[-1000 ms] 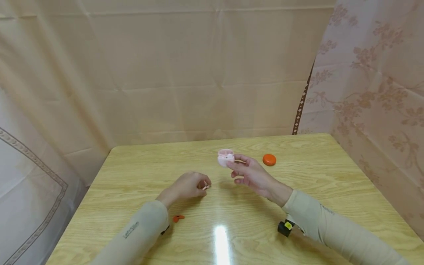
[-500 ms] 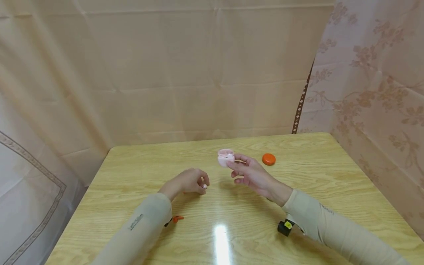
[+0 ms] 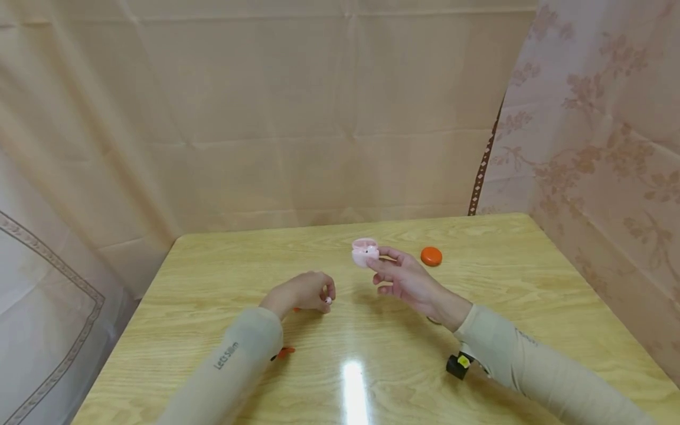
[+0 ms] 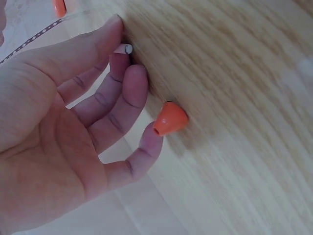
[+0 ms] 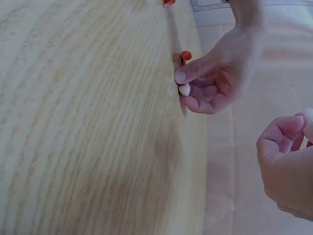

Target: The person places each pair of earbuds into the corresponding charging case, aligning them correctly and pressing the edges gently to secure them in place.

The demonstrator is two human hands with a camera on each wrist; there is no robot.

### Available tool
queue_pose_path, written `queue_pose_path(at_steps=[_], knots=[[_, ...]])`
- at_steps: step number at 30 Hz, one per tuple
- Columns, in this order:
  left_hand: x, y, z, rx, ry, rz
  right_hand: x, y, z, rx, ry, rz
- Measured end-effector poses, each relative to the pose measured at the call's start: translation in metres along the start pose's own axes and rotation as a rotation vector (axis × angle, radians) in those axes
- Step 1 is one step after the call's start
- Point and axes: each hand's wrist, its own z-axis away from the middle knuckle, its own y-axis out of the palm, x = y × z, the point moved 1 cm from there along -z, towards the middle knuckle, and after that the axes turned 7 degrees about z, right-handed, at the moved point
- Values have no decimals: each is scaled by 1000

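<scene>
Just above the table, my left hand (image 3: 304, 291) pinches a pale pink earbud (image 3: 328, 300) between thumb and fingertips. In the left wrist view, only the end of its stem (image 4: 124, 49) pokes out; its rounded head (image 5: 185, 89) shows in the right wrist view. My right hand (image 3: 408, 282) holds a pale pink earbud case (image 3: 364, 255) up off the table, its lid raised. A small dark spot shows inside, seemingly on an earbud seated there. An orange earbud (image 4: 171, 118) lies by my left little finger.
A round orange case (image 3: 431, 256) lies on the table (image 3: 478, 283) behind my right hand. Another orange earbud (image 3: 287, 352) lies near my left cuff, partly hidden by it. Curtains hang behind and beside the table.
My left hand has shifted slightly and turned the earbud, so its head now shows at the fingertips. The left forearm has moved right, covering part of an orange earbud. The case barely moved right.
</scene>
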Motion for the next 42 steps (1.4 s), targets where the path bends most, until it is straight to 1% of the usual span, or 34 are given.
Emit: queue_pose_path(at_steps=[4,13,19,22,28,35,42], knots=[[-2,2,0,5,4,-9,-1,-2,1,-6,-7,-17],[-4,2,2,1,-21,-5,-1,-3,1,6,-12,-25],[-1,2,3,-19,-30,-13,0,-1,1,22,-19,-45],[2,2,2,-41,-31,-12,1,0,1,31,-19,-48],[10,1,1,-100,3,-40,2,2,1,48,-18,-48],[11,0,0,-128,56,-87,2,2,2,44,-13,-63],[10,1,3,-154,96,-117,5,3,4,35,-4,-74]])
